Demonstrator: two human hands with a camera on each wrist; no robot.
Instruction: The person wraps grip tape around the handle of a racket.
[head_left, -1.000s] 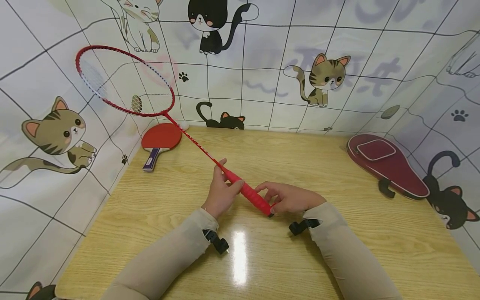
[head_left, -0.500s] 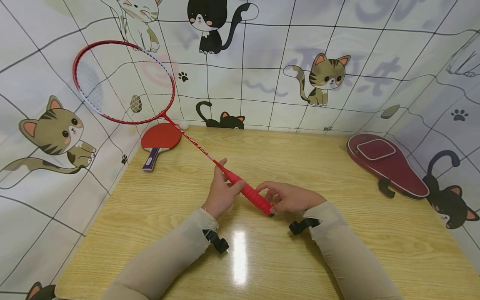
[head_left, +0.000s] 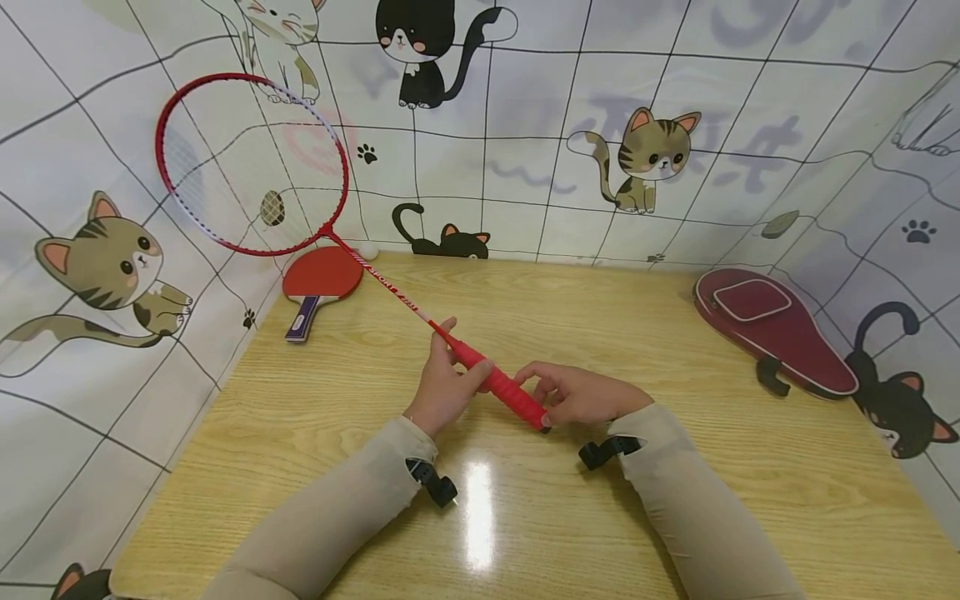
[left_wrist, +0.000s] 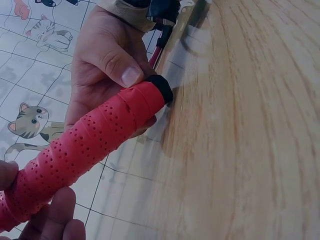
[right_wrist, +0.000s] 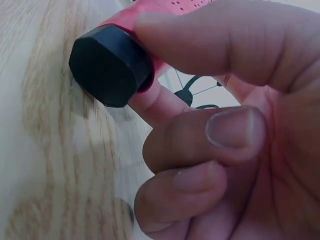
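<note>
A red badminton racket [head_left: 513,395] is held at a slant above the table, its strung head up at the far left in the head view. Perforated red wrap [left_wrist: 85,140] covers the handle, which ends in a black butt cap [right_wrist: 102,67]. My left hand [head_left: 442,385] grips the upper handle, thumb on top and fingers beneath. At the butt end, my right hand [head_left: 592,395] pinches the wrapped handle between thumb and finger. Its other fingers are curled beside the cap in the right wrist view.
On the wooden table [head_left: 360,500], a red table tennis paddle [head_left: 322,273] lies at the back left, beside a small white ball [head_left: 368,250]. A dark red racket case [head_left: 772,325] lies at the right. Cat-print cloth [head_left: 525,100] hangs behind the table.
The racket has rolled about its shaft, so its head now faces me more fully and the shaft lettering shows. Both hands stay in nearly the same place.
</note>
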